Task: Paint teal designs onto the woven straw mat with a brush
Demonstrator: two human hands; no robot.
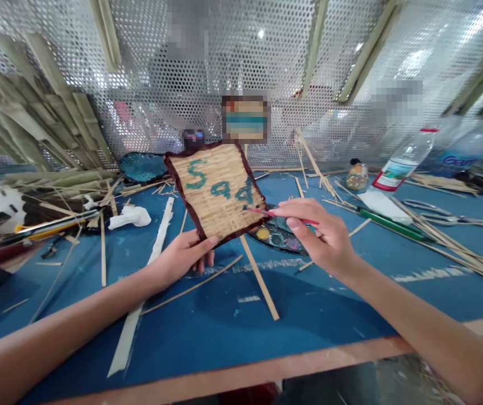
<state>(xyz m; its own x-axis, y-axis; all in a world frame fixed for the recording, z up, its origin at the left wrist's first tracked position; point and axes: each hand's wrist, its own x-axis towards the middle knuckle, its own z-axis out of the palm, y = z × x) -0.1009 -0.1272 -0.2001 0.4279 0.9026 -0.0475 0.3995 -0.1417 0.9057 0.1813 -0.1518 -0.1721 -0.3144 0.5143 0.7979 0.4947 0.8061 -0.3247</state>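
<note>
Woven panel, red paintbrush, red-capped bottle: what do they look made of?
Woven panel: probably bamboo or similar plant strips, mostly matte, from the visible weave; its wavy dark-brown border may be fabric or cord.

Red paintbrush: even red handle, plastic or painted wood; too thin to tell.

Red-capped bottle: likely clear, glossy plastic, see-through with highlights.

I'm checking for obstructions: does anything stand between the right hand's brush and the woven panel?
Nothing visible does. The right hand holds the brush with its tip right at the panel; the palette lies lower, on the table.
</note>
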